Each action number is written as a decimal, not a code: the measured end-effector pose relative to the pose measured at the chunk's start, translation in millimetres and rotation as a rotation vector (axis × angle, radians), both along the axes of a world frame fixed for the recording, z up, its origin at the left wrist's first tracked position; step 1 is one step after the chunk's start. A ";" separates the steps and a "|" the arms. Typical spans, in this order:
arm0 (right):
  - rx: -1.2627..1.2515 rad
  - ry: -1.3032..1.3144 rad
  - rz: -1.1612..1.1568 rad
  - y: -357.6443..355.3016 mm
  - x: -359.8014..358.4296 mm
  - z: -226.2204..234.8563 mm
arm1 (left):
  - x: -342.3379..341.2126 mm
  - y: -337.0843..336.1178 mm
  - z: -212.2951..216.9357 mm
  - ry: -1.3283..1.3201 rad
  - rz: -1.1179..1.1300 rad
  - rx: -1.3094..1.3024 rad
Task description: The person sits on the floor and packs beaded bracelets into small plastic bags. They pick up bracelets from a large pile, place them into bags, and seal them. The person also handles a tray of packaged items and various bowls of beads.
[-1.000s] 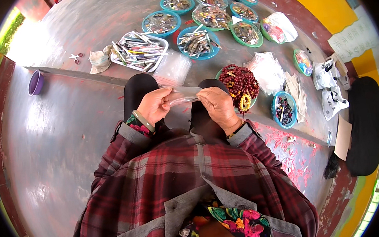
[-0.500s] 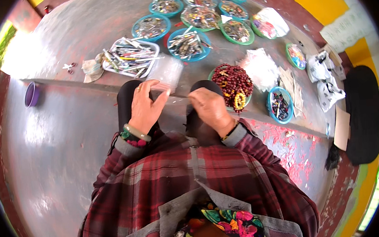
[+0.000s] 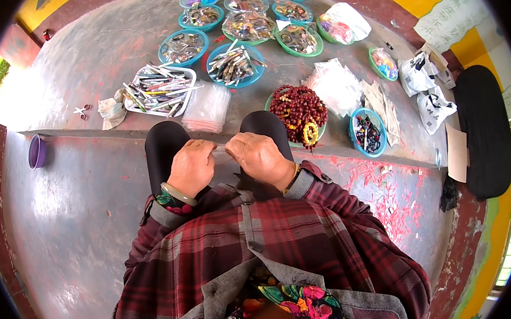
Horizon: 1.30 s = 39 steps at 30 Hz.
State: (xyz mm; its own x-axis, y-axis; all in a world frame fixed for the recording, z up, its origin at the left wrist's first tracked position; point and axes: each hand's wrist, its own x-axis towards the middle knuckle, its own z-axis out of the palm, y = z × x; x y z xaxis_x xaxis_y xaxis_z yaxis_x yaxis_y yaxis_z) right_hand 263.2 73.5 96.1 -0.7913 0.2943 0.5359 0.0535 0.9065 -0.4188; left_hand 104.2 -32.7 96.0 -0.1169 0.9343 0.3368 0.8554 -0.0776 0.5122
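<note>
My left hand [image 3: 191, 166] and my right hand [image 3: 260, 159] are close together above my knees, backs up and fingers curled in. Stretched between their fingertips is what looks like a thin clear plastic bag [image 3: 222, 154], hard to see against the floor. Just beyond my left hand, a stack of clear plastic bags [image 3: 206, 108] with pinkish edges lies on the ledge. To the right of my right hand, dark red bead strings [image 3: 294, 111] with one yellow bead bracelet [image 3: 310, 135] fill a green basin.
A white tray of pens [image 3: 160, 89] and a blue basin of pens [image 3: 236, 65] stand ahead. Several basins of packaged items [image 3: 248, 25] are farther back. Scissors [image 3: 82, 112] and a purple bowl [image 3: 37, 151] are at left. A blue basket [image 3: 367, 131] and white bags [image 3: 434, 109] are at right.
My left hand has drawn back from beside the bag stack, and its fingers have curled in. My right hand has moved left, closer to it. The view has shifted slightly.
</note>
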 end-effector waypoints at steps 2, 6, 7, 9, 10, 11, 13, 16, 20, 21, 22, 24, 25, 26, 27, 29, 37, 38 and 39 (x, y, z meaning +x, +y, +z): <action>0.014 0.001 0.004 1.4 1.3 0.6 | -2.8 -1.4 -3.7 0.044 0.013 0.012; -0.033 -0.034 -0.037 2.9 -0.9 -2.3 | -4.9 -2.1 -4.7 -0.018 -0.017 0.031; -0.037 -0.057 -0.057 1.3 -1.6 1.5 | -1.9 -1.3 -3.0 -0.028 -0.025 0.040; -0.029 -0.106 -0.086 -0.9 -4.4 3.8 | 6.2 1.0 4.1 -0.047 -0.049 0.074; -0.019 -0.132 -0.095 -1.8 -5.9 2.4 | 8.6 1.0 4.2 -0.055 -0.061 0.090; -0.005 -0.158 -0.106 -1.3 -7.1 1.5 | 10.3 2.2 3.0 -0.063 -0.074 0.110; 0.022 -0.202 -0.142 1.0 -6.6 -5.1 | 6.5 0.8 -1.7 -0.058 -0.072 0.073; -0.005 -0.189 -0.225 6.5 -3.9 -1.1 | -4.6 -1.2 1.8 -0.004 0.080 0.088; -0.033 -0.199 -0.291 6.8 -4.2 -3.2 | -2.2 -4.9 8.1 0.010 0.144 0.052; -0.037 -0.225 -0.298 7.1 -4.5 -4.6 | -2.4 -4.5 8.3 0.028 0.139 0.041; -0.042 -0.251 -0.305 7.4 -4.8 -5.8 | -2.5 -4.0 8.0 0.045 0.133 0.030; -0.045 -0.282 -0.293 5.7 -4.5 -6.9 | -2.6 -4.1 4.4 0.049 0.102 0.015; -0.042 -0.287 -0.274 4.5 -4.2 -7.0 | -3.1 -3.5 0.7 0.035 0.077 0.012; -0.041 -0.290 -0.258 4.1 -4.3 -6.6 | -4.4 -2.3 -0.7 0.023 0.048 0.010; -0.056 -0.260 -0.271 4.9 -4.3 -5.8 | -5.6 -1.4 1.2 0.013 0.053 0.050; -0.092 -0.203 -0.306 8.4 -2.3 -4.8 | -6.0 0.3 6.1 -0.012 0.054 0.127; -0.179 -0.173 -0.109 3.6 -3.8 -25.7 | 2.4 4.3 -3.9 -0.018 -0.092 0.107; -0.199 -0.170 -0.138 6.7 -2.8 -26.4 | -0.1 3.0 -4.0 0.015 -0.082 0.110; -0.219 -0.166 -0.167 12.3 -2.5 -27.4 | -2.5 2.7 1.9 0.018 -0.004 0.115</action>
